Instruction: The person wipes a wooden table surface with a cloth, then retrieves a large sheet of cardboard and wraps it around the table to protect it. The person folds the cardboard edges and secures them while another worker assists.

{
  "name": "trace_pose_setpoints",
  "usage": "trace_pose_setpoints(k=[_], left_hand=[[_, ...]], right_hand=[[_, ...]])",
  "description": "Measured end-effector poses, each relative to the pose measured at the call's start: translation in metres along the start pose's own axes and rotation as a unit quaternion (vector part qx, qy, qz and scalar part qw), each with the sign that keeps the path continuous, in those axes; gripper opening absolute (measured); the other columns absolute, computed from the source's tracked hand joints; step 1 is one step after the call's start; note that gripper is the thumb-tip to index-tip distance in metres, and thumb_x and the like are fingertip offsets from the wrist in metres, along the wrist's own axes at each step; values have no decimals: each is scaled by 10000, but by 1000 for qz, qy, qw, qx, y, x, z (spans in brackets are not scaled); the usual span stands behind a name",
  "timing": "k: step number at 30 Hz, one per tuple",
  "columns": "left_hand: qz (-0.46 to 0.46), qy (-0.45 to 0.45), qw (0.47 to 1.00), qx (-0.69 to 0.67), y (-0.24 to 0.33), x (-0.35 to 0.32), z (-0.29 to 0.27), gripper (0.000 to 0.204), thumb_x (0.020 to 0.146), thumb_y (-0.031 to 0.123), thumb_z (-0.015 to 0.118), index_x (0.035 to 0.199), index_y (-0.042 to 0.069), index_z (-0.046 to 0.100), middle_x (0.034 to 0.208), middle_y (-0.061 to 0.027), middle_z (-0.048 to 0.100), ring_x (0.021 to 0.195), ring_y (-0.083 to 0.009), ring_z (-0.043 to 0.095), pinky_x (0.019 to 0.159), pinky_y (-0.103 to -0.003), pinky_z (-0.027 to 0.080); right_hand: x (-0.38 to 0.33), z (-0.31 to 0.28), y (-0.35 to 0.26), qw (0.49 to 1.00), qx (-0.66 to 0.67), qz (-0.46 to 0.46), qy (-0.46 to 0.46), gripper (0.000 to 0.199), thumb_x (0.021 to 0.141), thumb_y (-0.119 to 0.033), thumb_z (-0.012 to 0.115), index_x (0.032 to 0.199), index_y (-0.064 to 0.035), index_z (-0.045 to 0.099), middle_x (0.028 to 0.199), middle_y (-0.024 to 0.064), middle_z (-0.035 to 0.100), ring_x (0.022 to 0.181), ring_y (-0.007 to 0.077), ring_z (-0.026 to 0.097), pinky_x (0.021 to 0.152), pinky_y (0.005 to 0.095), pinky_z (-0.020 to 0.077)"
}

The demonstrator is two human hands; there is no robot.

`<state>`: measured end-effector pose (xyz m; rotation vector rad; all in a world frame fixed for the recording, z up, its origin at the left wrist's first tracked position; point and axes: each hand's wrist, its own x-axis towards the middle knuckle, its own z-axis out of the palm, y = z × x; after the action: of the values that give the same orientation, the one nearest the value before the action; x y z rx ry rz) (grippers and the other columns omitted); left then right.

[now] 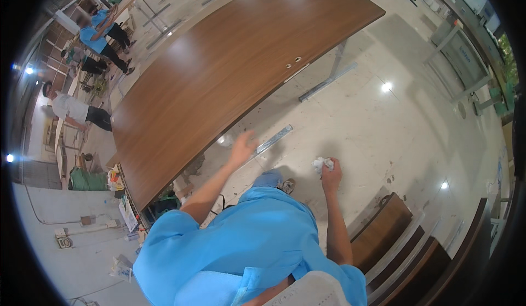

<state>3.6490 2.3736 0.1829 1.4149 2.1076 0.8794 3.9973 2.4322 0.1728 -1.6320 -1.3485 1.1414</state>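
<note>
My right hand [331, 175] is closed around a crumpled whitish rag [321, 165], held out over the floor to the right of my body. My left hand [243, 149] hangs in the air just off the near edge of a long brown wood-grain tabletop [219, 81], with its fingers loosely apart and nothing in them. The tabletop stretches from the lower left to the upper right. Two small ring-shaped pieces [293, 62] show near its front edge. Beneath it, metal legs with flat feet [327, 81] stand on the floor.
Dark brown boards [383, 229] lean in a row at my lower right. A grey panel on a frame [460, 54] is at the far right. Several people work at the far left, one in a white shirt [71, 107] by the table's end. Glossy pale tiles [378, 125] cover the floor.
</note>
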Motion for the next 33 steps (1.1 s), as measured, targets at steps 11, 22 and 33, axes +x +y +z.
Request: trace_pose_setpoints(k=[11, 22, 33], left_hand=[[-210, 144, 933, 254, 3, 258, 49, 650, 993, 449, 493, 1505, 67, 371, 1584, -187, 305, 1463, -421, 251, 1182, -547, 224], [-114, 10, 959, 260, 229, 553, 273, 660, 997, 493, 450, 1542, 141, 332, 1618, -211, 212, 1485, -457, 168, 1189, -595, 162], [-309, 111, 913, 243, 356, 720, 426, 770, 1006, 550, 396, 1579, 79, 192, 1594, -353, 76, 1477, -539, 30, 1175, -649, 51]], right_hand=[[232, -120, 120, 980, -165, 56, 100, 379, 806, -115, 631, 1176, -32, 616, 981, 152, 660, 768, 240, 669, 537, 335, 559], [261, -285, 232, 784, 126, 487, 363, 663, 823, -37, 558, 1471, -64, 417, 1197, 183, 618, 848, 283, 658, 524, 362, 570], [673, -405, 210, 898, 51, 406, 163, 726, 825, -125, 681, 1457, 64, 379, 1302, 256, 566, 1057, 360, 651, 767, 443, 591]])
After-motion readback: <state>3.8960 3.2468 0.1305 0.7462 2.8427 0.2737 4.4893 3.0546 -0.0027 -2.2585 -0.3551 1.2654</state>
